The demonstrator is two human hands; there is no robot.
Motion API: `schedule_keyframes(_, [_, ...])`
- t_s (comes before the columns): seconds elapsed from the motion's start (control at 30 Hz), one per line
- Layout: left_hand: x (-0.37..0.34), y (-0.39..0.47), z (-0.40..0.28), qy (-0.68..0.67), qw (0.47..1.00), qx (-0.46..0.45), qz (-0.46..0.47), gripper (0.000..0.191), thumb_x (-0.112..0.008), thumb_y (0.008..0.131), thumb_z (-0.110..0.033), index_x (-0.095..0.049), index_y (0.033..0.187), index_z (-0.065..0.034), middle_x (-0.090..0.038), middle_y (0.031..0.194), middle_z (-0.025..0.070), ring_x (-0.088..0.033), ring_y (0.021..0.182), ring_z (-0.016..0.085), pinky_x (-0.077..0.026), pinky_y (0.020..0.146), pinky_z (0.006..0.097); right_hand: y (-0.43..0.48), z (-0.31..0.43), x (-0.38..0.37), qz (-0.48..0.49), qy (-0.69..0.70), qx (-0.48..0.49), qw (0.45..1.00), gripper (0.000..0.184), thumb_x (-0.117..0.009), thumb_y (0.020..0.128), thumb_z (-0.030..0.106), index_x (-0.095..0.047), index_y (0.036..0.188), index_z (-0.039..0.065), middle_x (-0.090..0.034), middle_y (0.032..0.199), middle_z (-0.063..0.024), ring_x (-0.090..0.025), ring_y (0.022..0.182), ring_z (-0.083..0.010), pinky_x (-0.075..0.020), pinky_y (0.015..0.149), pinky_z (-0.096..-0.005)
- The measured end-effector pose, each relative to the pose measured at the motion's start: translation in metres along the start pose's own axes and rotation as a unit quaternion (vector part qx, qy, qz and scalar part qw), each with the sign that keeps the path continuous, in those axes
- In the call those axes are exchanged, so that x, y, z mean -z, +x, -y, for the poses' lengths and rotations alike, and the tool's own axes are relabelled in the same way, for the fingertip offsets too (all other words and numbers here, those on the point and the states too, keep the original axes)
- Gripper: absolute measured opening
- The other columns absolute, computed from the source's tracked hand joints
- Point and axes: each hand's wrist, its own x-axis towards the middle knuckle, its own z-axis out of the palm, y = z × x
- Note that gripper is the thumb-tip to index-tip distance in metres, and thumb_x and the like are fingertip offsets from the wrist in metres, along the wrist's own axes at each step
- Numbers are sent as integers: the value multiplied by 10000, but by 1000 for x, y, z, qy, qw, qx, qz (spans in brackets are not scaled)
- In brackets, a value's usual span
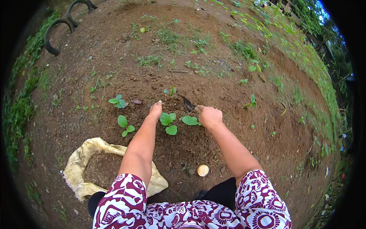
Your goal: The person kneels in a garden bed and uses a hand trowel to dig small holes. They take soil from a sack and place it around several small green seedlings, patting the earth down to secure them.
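Observation:
My right hand (210,116) is closed around the handle of a hand trowel, whose dark blade (188,104) touches loosened brown soil (178,106). To its left, my left hand (156,109) is held low at the soil; a small pale tip shows at its fingers, and whether it holds anything cannot be told. Between my forearms grow broad-leaved seedlings (171,130), with a single large leaf (190,120) beside my right hand. A smaller seedling (166,91) stands just beyond the hands. Left of my left forearm are two more seedlings (122,121) (121,103).
A pale woven sack (85,151) with soil in its opening lies at lower left. Near my knees sits a round, light-topped container (202,170). Half-buried tyres (49,37) stand at upper left. Scattered seedlings (252,98) and grass cover the sloping ground to the right.

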Motion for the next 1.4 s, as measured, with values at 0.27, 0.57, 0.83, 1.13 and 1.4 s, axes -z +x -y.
schedule_keyframes(0.27, [-5, 16, 11, 14, 1000, -9, -18, 511, -314, 983, -409, -445, 1361, -90, -385, 1434, 162, -361, 1316, 339, -310, 1071, 429, 58, -22, 8, 34, -40, -37, 998, 308, -521, 834, 157, -658, 1099, 233, -667, 1082, -74, -634, 1021, -249, -508, 838, -371])
schedule_keyframes(0.57, [-6, 14, 2, 91, 996, -10, -25, 500, -285, 986, -391, -480, 1321, -76, -413, 1410, 165, -386, 1295, 338, -319, 1072, 432, 62, -36, -11, 19, -37, 45, 998, 371, -522, 837, 193, -620, 1186, 269, -670, 1070, -83, -648, 968, -247, -506, 812, -368])
schedule_keyframes(0.83, [-12, 13, 3, 131, 990, -1, -44, 467, -310, 983, -383, -493, 1316, -113, -437, 1396, 147, -411, 1281, 326, -331, 1066, 425, 88, -33, 9, -22, -69, 33, 997, 360, -516, 849, 192, -616, 1176, 303, -682, 1038, -59, -660, 941, -235, -514, 766, -368])
schedule_keyframes(1.13, [-16, 16, 10, 130, 990, -18, -61, 486, -270, 992, -356, -531, 1242, -31, -493, 1320, 204, -435, 1238, 376, -338, 1040, 446, 89, -8, -15, -12, -87, 94, 992, 482, -528, 813, 154, -544, 1277, 283, -659, 1082, -79, -645, 964, -251, -509, 781, -386])
schedule_keyframes(1.4, [-11, 21, 12, 103, 994, -15, -29, 469, -315, 985, -372, -464, 1340, -104, -427, 1404, 147, -396, 1289, 341, -331, 1059, 429, 27, -39, -2, 15, 147, -52, 988, 392, -528, 899, 285, -522, 1281, 197, -647, 1084, -130, -628, 984, -276, -485, 807, -393])
